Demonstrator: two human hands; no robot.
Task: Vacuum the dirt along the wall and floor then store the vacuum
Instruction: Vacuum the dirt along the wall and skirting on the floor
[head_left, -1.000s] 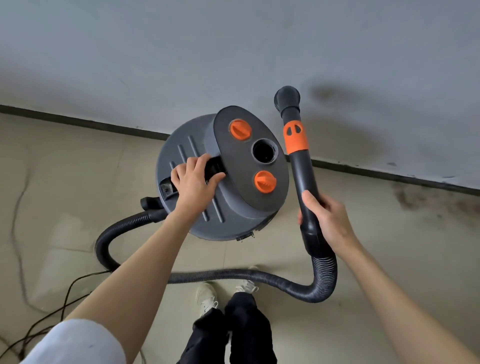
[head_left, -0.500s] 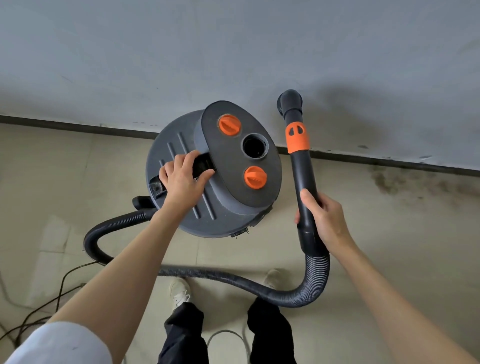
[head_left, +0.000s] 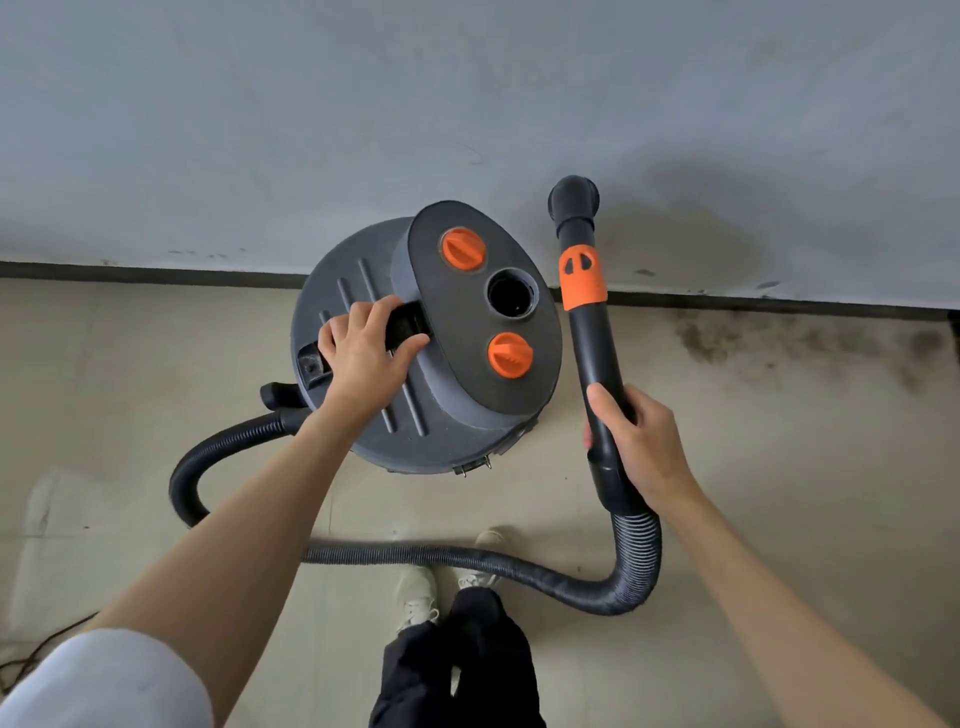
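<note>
- Grey canister vacuum (head_left: 363, 364) is seen from above, close to the wall (head_left: 363, 114), over the beige tiled floor (head_left: 130, 405); whether it is lifted or resting cannot be told.
- Left hand (head_left: 363, 353) grips the black carry handle (head_left: 405, 325) on the lid, fingers curled over it, thumb towards the raised oval housing.
- Oval housing (head_left: 467, 364) carries two orange knobs (head_left: 463, 248) with an open round port (head_left: 511, 296) between them.
- Right hand (head_left: 639, 441) is wrapped round the black wand (head_left: 592, 343), thumb lying up along the tube; grip closed on it.
- Wand points up towards the wall, just right of the canister; an orange collar (head_left: 582, 278) sits below its flared black nozzle end (head_left: 574, 200).
- Ribbed black hose (head_left: 467, 558) runs from the wand's lower end, across in front of the person's white shoes (head_left: 415, 603), and loops left to the canister's side inlet.
- Dark dirt smears (head_left: 753, 338) mark the floor along the black skirting (head_left: 156, 273), right of the wand.
- Thin black cable (head_left: 47, 639) lies at lower left.
</note>
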